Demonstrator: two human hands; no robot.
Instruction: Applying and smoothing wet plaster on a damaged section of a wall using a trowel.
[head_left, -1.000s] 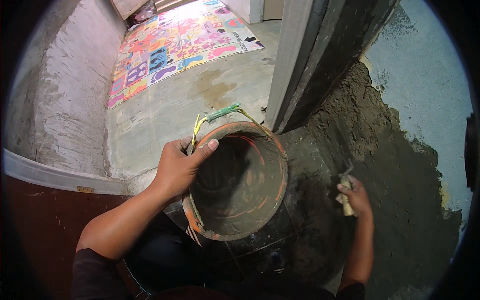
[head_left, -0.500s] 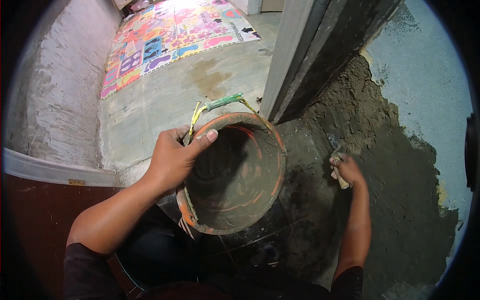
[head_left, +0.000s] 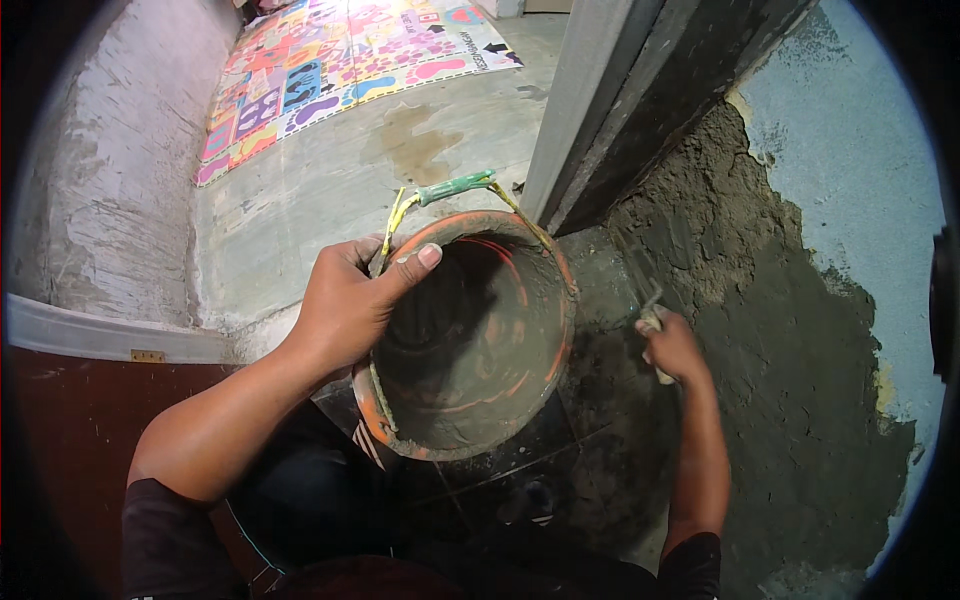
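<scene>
My left hand (head_left: 350, 300) grips the left rim of an orange bucket (head_left: 470, 340) coated inside with grey wet mortar, thumb over the rim. The bucket's yellow wire handle with a green grip (head_left: 455, 187) stands raised above it. My right hand (head_left: 668, 345) is closed on the pale handle of a trowel (head_left: 652, 298), held to the right of the bucket. The trowel's blade lies at the fresh grey mortar (head_left: 800, 380) covering the lower part of the pale blue wall (head_left: 820, 140), close to the foot of the door frame; its tip is hard to make out.
A grey door frame (head_left: 580, 120) rises behind the bucket. Beyond the threshold are a concrete floor (head_left: 280, 230) with a brown stain and a colourful footprint mat (head_left: 350, 80). A scuffed white wall (head_left: 120, 180) and brown door (head_left: 70, 430) are on the left; dark tiles (head_left: 500, 480) lie beneath me.
My right hand with the trowel has moved up and forward along the mortar, toward the door frame's foot. My left hand and the bucket have shifted slightly up in the picture.
</scene>
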